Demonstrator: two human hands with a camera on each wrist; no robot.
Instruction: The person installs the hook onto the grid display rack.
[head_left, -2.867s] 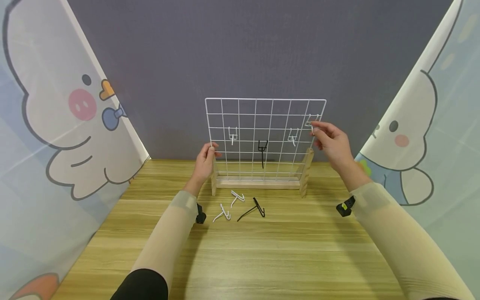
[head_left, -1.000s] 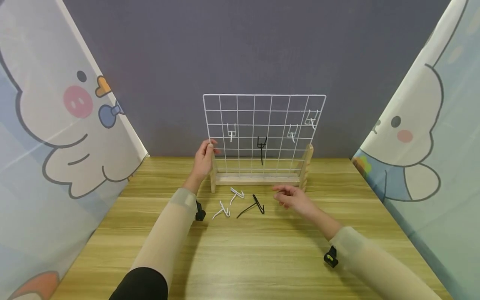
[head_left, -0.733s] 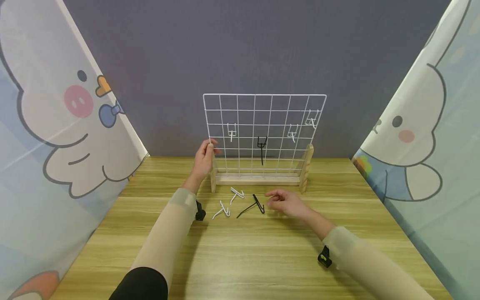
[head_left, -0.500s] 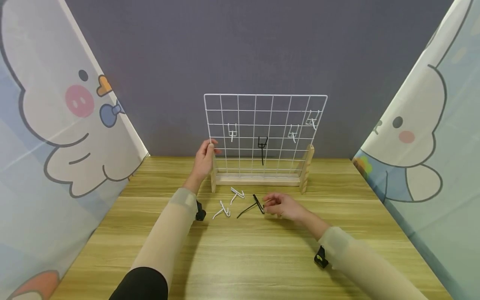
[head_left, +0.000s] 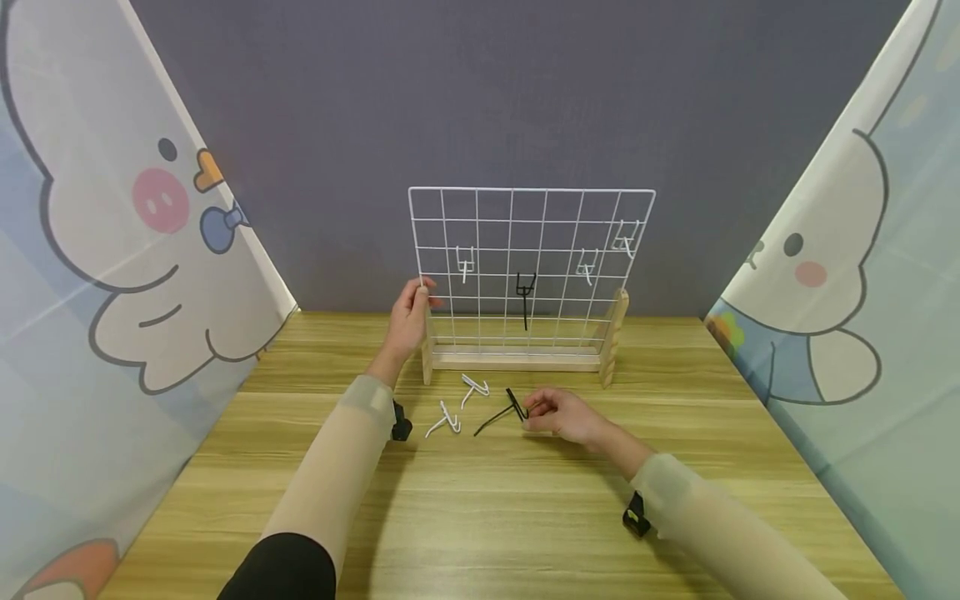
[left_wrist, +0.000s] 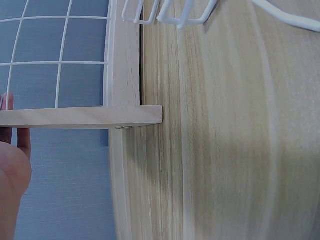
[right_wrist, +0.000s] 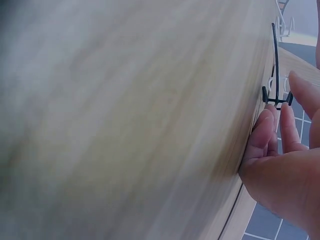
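A white wire grid rack (head_left: 527,221) stands upright in a wooden base (head_left: 517,362). My left hand (head_left: 407,321) grips its left wooden post (left_wrist: 75,116), fingers behind and thumb in front. On the table lies a loose black hook (head_left: 501,414) with a long prong. My right hand (head_left: 566,417) is at its right end, thumb and fingers apart on either side of it. In the right wrist view the fingertips (right_wrist: 285,107) are right at the base of this black hook (right_wrist: 276,75). Two loose white hooks (head_left: 474,388) lie to its left.
On the grid hang a white hook (head_left: 465,265) at left, a black hook (head_left: 525,300) in the middle, and white hooks at right, the highest (head_left: 624,240) near the corner. Behind stands a grey panel (head_left: 517,92); cartoon-print sheets (head_left: 810,333) flank the wooden table (head_left: 525,517).
My right hand has left the white hook at the grid's upper right, come down to the table and moved left to the loose black hook. My left hand has stayed on the post.
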